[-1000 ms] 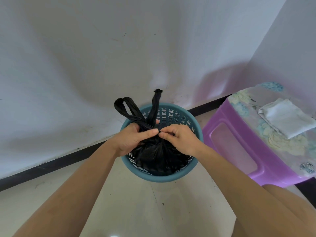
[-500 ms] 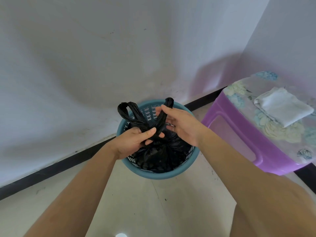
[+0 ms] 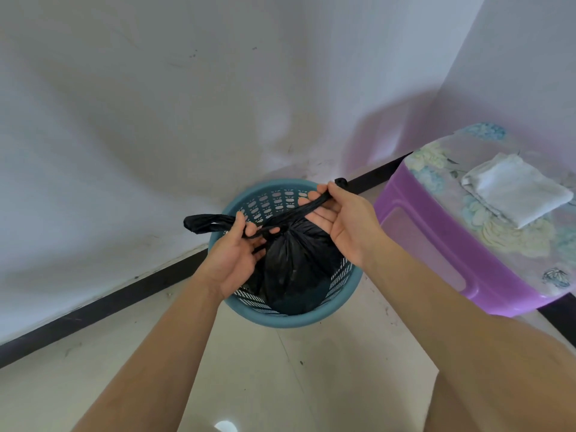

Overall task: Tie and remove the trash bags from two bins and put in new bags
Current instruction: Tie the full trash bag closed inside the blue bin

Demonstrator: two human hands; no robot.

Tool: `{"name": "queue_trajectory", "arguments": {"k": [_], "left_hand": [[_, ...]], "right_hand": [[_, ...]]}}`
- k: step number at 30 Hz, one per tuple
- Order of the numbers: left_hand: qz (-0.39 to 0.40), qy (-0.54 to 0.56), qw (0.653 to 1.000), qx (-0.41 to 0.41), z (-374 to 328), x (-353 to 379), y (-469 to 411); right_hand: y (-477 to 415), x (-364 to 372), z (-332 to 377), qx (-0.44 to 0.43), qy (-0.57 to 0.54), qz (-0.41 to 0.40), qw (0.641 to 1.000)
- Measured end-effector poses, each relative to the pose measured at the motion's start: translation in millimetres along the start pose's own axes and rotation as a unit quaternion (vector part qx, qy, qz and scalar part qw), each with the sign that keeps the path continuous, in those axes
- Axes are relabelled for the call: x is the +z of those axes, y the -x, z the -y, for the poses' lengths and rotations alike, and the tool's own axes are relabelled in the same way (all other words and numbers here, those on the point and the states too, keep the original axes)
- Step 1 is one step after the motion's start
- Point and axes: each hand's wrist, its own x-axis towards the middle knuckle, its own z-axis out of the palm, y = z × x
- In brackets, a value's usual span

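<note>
A black trash bag [image 3: 296, 263] sits inside a blue perforated bin [image 3: 282, 318] on the floor by the wall. Its two handles are stretched apart over the bin, crossing at a knot above the bag's gathered neck. My left hand [image 3: 238, 254] grips the left handle, whose loop sticks out past the bin's left rim. My right hand [image 3: 338, 218] pinches the right handle between thumb and fingers, its tip poking out beyond the thumb.
A purple plastic stool [image 3: 436, 241] with a floral top stands just right of the bin, a folded white cloth [image 3: 514, 190] lying on it. White walls with a black skirting strip [image 3: 118, 297] run behind. Pale floor tiles [image 3: 280, 378] lie in front.
The handles stood upright above the bin; my hands have now pulled them outward, left and right, drawing the knot tight. The view shifted slightly.
</note>
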Motion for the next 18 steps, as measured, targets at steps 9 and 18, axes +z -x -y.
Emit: {"name": "queue_trajectory", "arguments": {"k": [9,18], "left_hand": [[-0.078,0.029,0.992,0.098,3.8,8.5,-3.4],[-0.111,-0.015,0.986,0.119,-1.0,0.1,0.9]], "right_hand": [[-3.3,-16.6,-1.3,0.059,0.179,-0.013,0.982],[0.4,-32.2,-27.5,-0.357,0.715,0.066,0.598]]}}
